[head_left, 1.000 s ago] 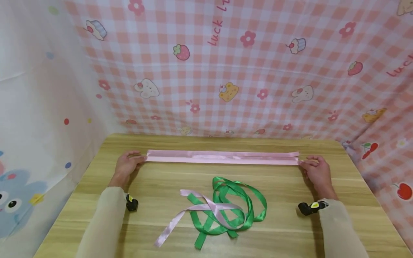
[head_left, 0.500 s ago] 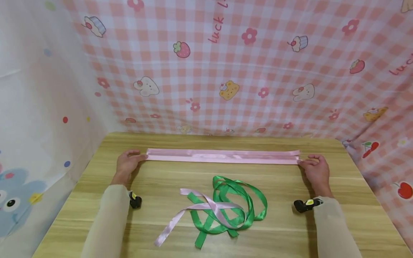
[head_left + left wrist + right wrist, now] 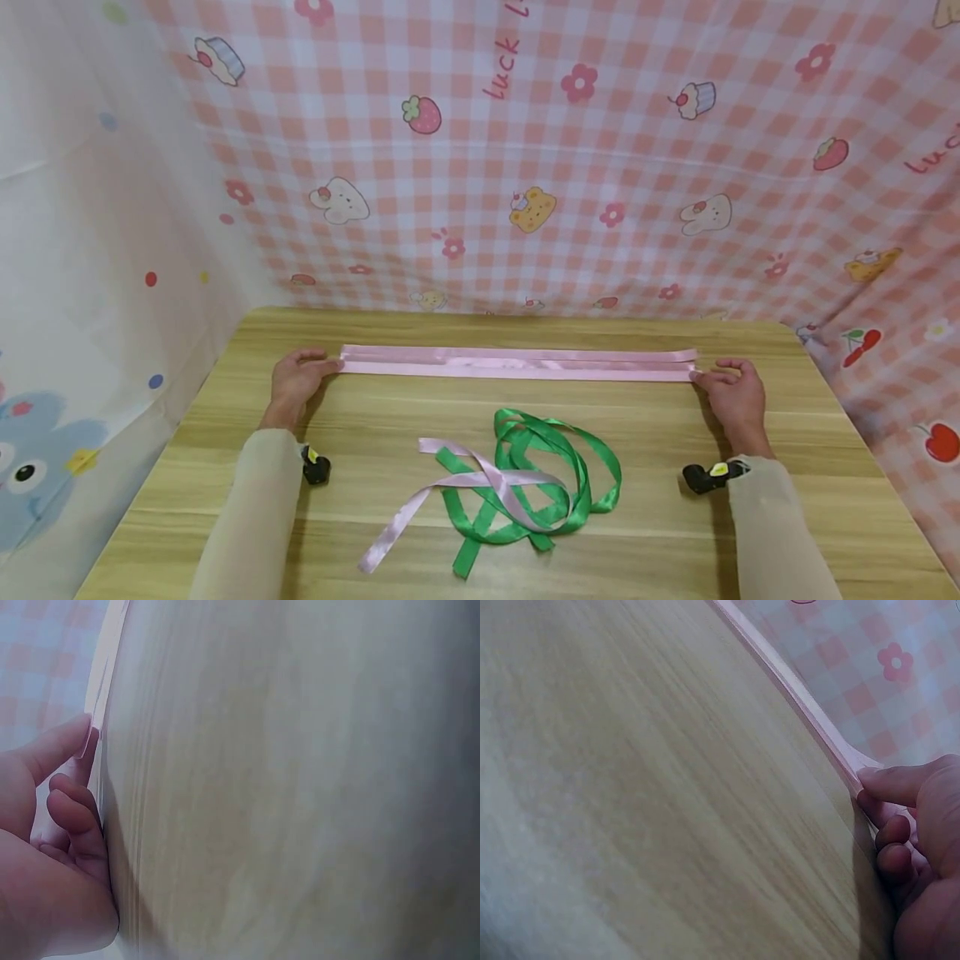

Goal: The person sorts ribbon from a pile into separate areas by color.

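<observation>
A pink satin ribbon (image 3: 517, 373) lies stretched straight from left to right near the far side of the table, with a parallel strip of pink ribbon (image 3: 525, 353) just behind it. My left hand (image 3: 297, 379) pinches the near strip's left end between thumb and forefinger; the left wrist view shows the ribbon end (image 3: 90, 727) in that pinch. At the opposite end my right hand (image 3: 738, 396) pinches the ribbon's right tip. In the right wrist view, thumb and forefinger meet on the ribbon (image 3: 840, 761), the other fingers curled beneath.
In the middle front of the wooden table (image 3: 637, 567) lies a loose tangle of green ribbon (image 3: 581, 500). A pale pink-lilac ribbon (image 3: 495, 479) crosses over it, one tail reaching toward the front left. A checked curtain (image 3: 480, 192) hangs behind the table.
Both forearms have shifted slightly inward, while the hands stay at the ribbon's two ends. The view has tilted a little; the ribbons lie as before.
</observation>
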`<action>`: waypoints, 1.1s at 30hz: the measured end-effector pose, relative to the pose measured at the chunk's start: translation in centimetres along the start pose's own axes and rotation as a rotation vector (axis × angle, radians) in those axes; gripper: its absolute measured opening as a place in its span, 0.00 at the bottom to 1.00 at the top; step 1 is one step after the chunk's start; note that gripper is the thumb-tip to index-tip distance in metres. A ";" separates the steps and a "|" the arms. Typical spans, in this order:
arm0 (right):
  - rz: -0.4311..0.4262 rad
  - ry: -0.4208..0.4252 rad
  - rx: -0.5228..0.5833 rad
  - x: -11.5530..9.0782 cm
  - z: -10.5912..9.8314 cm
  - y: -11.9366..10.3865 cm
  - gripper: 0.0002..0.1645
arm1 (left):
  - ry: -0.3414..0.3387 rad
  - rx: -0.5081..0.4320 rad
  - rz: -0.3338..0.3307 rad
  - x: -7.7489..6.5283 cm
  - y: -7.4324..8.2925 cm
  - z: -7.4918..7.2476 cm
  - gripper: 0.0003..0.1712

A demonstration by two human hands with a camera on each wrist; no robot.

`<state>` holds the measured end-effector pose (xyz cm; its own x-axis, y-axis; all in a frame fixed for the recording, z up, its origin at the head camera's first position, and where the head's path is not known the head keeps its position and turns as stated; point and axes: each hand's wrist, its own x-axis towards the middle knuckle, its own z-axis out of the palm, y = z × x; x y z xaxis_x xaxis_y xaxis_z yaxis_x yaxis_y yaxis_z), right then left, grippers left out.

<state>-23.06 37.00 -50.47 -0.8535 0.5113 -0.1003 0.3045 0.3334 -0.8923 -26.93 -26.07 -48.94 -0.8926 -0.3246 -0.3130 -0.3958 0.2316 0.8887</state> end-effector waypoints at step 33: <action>-0.025 0.022 0.047 -0.3 -0.1 0.4 0.24 | -0.002 -0.058 0.014 -0.5 0.1 -0.2 0.34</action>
<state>-22.61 37.02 -50.78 -0.8507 0.5212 -0.0685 0.2626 0.3086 -0.9142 -26.49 -26.07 -48.62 -0.8983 -0.3199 -0.3013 -0.3705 0.1825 0.9107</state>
